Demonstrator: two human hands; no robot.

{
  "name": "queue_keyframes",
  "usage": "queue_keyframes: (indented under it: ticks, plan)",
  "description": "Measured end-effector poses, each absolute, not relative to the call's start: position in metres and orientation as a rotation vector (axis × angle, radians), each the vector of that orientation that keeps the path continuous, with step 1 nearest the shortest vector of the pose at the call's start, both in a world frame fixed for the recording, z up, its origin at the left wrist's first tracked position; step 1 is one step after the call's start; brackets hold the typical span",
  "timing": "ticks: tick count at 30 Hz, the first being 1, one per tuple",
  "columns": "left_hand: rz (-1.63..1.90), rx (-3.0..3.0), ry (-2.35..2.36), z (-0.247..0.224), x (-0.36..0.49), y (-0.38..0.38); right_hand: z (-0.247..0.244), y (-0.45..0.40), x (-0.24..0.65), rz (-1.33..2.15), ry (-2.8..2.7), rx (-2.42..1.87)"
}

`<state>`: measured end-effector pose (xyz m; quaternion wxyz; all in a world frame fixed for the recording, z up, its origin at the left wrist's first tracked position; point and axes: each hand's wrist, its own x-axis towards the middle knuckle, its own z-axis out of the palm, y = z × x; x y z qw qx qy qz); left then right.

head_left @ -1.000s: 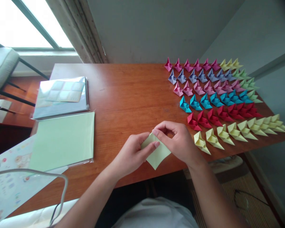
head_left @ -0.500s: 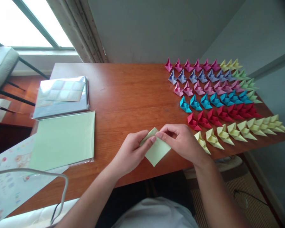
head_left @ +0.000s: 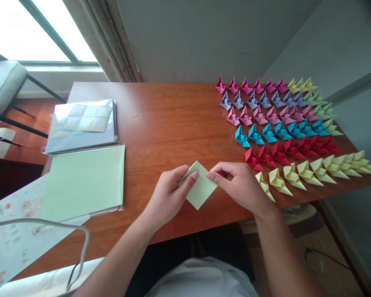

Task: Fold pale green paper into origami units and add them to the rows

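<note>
A pale green square of folded paper (head_left: 200, 190) is held between my hands, one corner pointing toward me and one away. My left hand (head_left: 172, 187) pinches its left corner, thumb on top and fingers underneath. On the other side my right hand (head_left: 235, 181) has thumb and forefinger closed at the paper's upper right edge. The underside of the paper is hidden. Close to my right hand stands a row of pale yellow folded paper boats (head_left: 280, 182), with red folded paper boats (head_left: 266, 156) just behind it.
Rows of blue (head_left: 268, 133), pink (head_left: 259, 115), lavender (head_left: 252, 100) and magenta folded shapes (head_left: 246, 86) fill the table's right side. At left lie a pack of green paper (head_left: 86, 181), another wrapped pack (head_left: 80, 138), a printed sheet (head_left: 12, 235) and a grey cable (head_left: 85, 239).
The paper has shifted slightly left and away from me. My right thumb has slid from near its top corner down toward the right corner. The left hand keeps its pinch.
</note>
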<state>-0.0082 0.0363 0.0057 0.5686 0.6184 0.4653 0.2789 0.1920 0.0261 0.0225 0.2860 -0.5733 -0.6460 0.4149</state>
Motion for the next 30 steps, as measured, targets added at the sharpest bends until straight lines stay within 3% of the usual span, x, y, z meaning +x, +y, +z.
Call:
queue_keyframes:
  ticks: [17,24,30]
  plan:
    - [0.663,1.54,1.214,0.011,-0.023,0.038,0.009,0.026,0.198,1.187,-1.579,-1.476]
    - [0.729,2.417,1.538,0.005,-0.03,0.022,-0.001,0.027,0.18,1.02,-1.822,-1.519]
    - [0.476,2.838,1.14,0.001,-0.029,0.02,-0.004,0.029,0.177,0.808,-2.069,-1.557]
